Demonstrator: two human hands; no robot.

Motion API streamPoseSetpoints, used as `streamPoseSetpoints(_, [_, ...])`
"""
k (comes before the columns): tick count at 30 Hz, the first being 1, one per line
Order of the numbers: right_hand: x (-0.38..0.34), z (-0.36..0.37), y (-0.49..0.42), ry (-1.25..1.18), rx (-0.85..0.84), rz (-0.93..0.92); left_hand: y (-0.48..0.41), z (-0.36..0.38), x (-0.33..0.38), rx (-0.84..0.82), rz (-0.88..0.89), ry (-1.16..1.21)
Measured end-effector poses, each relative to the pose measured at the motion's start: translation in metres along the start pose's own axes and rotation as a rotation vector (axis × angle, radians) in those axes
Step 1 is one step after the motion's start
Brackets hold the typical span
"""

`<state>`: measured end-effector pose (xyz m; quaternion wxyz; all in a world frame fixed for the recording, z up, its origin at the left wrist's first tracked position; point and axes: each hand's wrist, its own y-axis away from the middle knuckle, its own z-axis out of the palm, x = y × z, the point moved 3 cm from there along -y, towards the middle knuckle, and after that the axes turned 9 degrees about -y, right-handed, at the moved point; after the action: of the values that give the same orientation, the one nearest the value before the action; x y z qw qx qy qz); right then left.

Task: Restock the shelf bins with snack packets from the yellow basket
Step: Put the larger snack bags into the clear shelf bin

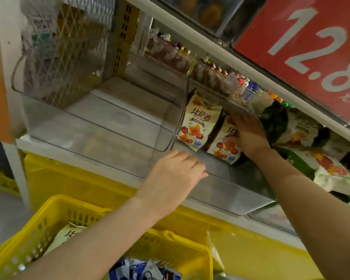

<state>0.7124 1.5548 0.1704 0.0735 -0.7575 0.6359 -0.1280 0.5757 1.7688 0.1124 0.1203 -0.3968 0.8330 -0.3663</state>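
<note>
Head view, left to right: the yellow basket is seen low at the left, with a cream packet lying in it, below both hands. Above it an empty clear bin is parked on the shelf. The left hand is curled over the front lip of the middle bin (steadying it, probably). Inside, a first packet is stood upright, long axis vertical. The second packet beside it is gripped by the right hand, thumb on its face, fingers over its top. The basket is nearer the left hand, so the next pickup is probably best made from that side.
</note>
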Motion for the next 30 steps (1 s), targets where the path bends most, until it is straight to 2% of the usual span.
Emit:
streamPoseSetpoints(4, [0.002,0.001,0.004,-0.194,-0.033,0.061,0.000,-0.002,0.001,-0.005,-0.008,-0.008])
streamPoseSetpoints(12, [-0.022,-0.021,0.038,-0.203,0.107,0.095,0.001,-0.013,0.003,-0.072,-0.042,-0.007])
streamPoseSetpoints(16, [-0.046,-0.030,0.083,-0.407,0.068,0.151,0.004,-0.015,0.002,-0.187,-0.010,-0.105])
streamPoseSetpoints(18, [-0.060,-0.029,0.115,-0.429,0.016,0.098,0.004,-0.016,0.004,-0.256,-0.003,-0.150])
streamPoseSetpoints(21, [-0.081,-0.024,0.158,-0.360,-0.064,-0.024,0.011,-0.032,0.016,-0.253,-0.032,-0.219])
streamPoseSetpoints(23, [-0.095,-0.024,0.181,-0.306,-0.027,-0.132,0.023,-0.048,0.026,-0.227,-0.075,-0.217])
streamPoseSetpoints(26, [-0.119,-0.026,0.214,-0.388,0.043,-0.173,0.055,-0.077,0.030,-0.152,-0.140,-0.183])
streamPoseSetpoints(28, [-0.140,-0.022,0.235,-0.479,0.108,-0.196,0.086,-0.089,0.019,-0.177,-0.233,-0.155])
streamPoseSetpoints(30, [-0.165,-0.009,0.252,-0.595,0.104,-0.217,0.122,-0.095,-0.002,-0.247,-0.394,-0.129])
